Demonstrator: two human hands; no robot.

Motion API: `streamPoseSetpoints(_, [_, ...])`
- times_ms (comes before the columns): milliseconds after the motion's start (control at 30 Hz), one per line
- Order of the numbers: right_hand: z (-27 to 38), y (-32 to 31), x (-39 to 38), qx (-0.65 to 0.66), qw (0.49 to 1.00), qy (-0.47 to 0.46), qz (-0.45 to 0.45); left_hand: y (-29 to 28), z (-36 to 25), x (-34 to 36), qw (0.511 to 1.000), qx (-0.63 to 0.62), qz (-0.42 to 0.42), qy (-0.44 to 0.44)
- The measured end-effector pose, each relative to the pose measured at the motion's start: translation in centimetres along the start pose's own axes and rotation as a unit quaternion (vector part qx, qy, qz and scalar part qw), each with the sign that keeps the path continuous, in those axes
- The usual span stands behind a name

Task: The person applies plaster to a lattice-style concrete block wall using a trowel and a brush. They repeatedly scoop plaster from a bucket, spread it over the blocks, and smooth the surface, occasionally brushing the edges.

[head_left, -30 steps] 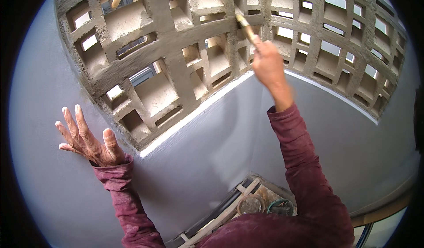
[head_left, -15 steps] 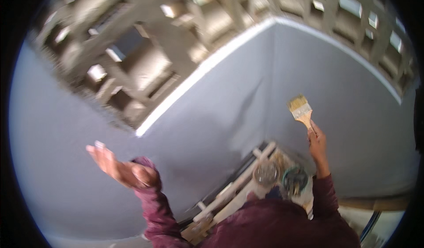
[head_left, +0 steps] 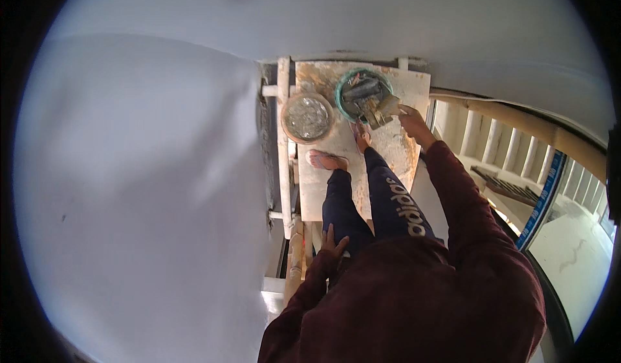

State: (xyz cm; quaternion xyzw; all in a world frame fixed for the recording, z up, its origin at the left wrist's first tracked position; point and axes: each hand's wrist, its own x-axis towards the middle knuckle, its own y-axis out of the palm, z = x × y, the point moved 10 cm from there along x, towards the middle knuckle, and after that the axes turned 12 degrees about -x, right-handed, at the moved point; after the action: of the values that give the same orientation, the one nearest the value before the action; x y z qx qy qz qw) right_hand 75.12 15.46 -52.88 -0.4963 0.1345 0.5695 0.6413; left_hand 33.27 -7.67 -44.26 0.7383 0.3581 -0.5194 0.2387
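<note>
My right hand (head_left: 416, 125) is closed around a paintbrush (head_left: 389, 106), which is held low at the right rim of a green bucket (head_left: 339, 98). Inside that bucket are grey and dark tools (head_left: 362, 90), too jumbled to name one by one. The brush partly overlaps them, so I cannot tell whether its bristles touch anything. My left hand (head_left: 334, 242) rests against my left thigh with its fingers apart, holding nothing. To the left of the green bucket is a round basin (head_left: 307, 118) with a brown rim and clear, shiny contents that look like water.
I stand on a stained board platform (head_left: 317, 191) in sandals. Pale poles (head_left: 283, 169) run along its left side, with a gap beside them. A smooth grey wall (head_left: 142, 188) rises at left. Beyond the platform's right side, a drop shows slatted structure (head_left: 491, 136) and a blue-edged frame (head_left: 540, 198).
My view has swung down from the wall and openwork blocks to the platform. The brush has gone from raised at the wall to the green bucket; my left hand has dropped to my thigh.
</note>
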Motion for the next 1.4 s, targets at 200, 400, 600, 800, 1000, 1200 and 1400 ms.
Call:
streamPoseSetpoints(200, [-1.2,9.7,9.0,-0.183,0.975,-0.125,-0.024,2.3,-0.8,7.4,0.985,0.096,-0.018,-0.142])
streamPoseSetpoints(400, [-0.6,13.8,18.4,-0.193,0.977,0.012,-0.089,1.8,-0.9,11.5,0.984,0.126,-0.078,-0.102])
streamPoseSetpoints(600, [-2.4,17.5,29.1,-0.306,0.951,0.037,0.039,2.7,-0.3,14.9,0.988,0.092,-0.095,-0.080])
streamPoseSetpoints(800, [0.4,19.3,20.4,-0.201,0.977,-0.046,0.045,1.5,-0.4,13.3,0.984,0.103,-0.100,-0.110])
streamPoseSetpoints(1000, [-12.5,22.9,14.9,-0.322,0.944,0.040,0.062,2.6,0.4,14.3,0.987,0.086,-0.085,-0.105])
streamPoseSetpoints(1200, [-9.5,23.8,13.3,-0.256,0.961,0.055,0.090,2.5,1.2,13.9,0.984,0.100,-0.099,-0.107])
streamPoseSetpoints(1400, [-11.2,18.4,7.5,-0.081,0.982,0.138,0.100,1.9,0.6,13.8,0.984,0.074,-0.100,-0.125])
